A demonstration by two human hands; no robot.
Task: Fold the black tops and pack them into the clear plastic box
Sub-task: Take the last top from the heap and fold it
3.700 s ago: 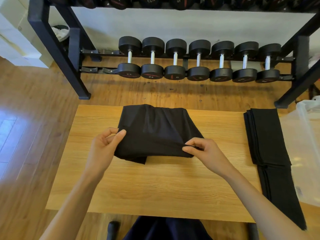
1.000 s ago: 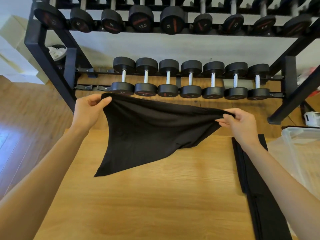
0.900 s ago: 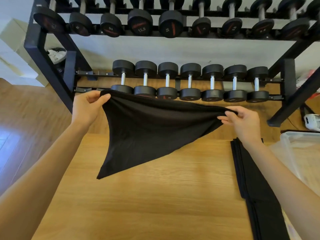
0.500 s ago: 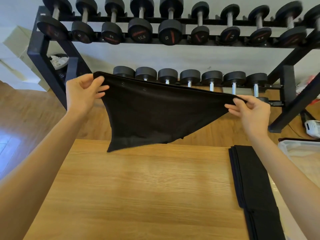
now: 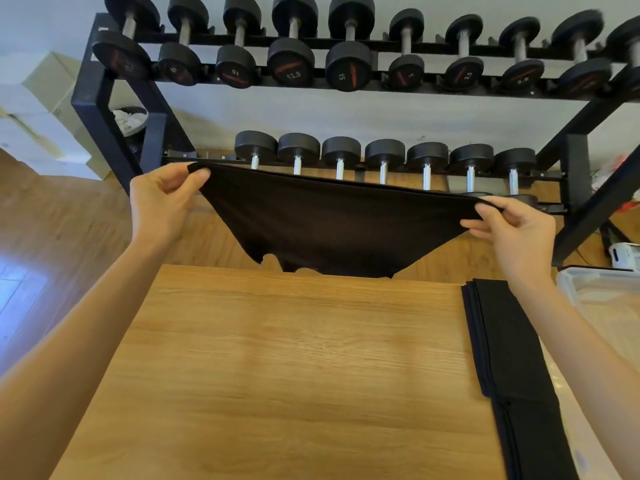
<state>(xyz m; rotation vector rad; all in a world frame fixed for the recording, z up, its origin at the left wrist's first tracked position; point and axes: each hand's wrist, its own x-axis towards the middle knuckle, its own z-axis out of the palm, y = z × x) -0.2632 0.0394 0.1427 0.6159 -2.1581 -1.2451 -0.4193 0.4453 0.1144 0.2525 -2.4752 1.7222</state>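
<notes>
A black top [image 5: 329, 223] hangs stretched in the air beyond the far edge of the wooden table [image 5: 277, 375]. My left hand [image 5: 162, 202] pinches its upper left corner and my right hand [image 5: 512, 230] pinches its upper right corner. The cloth sags into a downward point behind the table's far edge. More black tops [image 5: 502, 341], folded into a long flat stack, lie along the table's right side. The clear plastic box [image 5: 602, 296] stands just right of them, only partly in view.
A black dumbbell rack [image 5: 346, 84] with two rows of dumbbells stands close behind the table. Cardboard boxes [image 5: 31, 109] sit at the far left on the wooden floor. A small white device [image 5: 623, 254] lies on the floor at the right.
Both hands have lifted the top off the table and spread it wide, raising it further over the last second. Its hanging point now dangles behind the table's far edge.
</notes>
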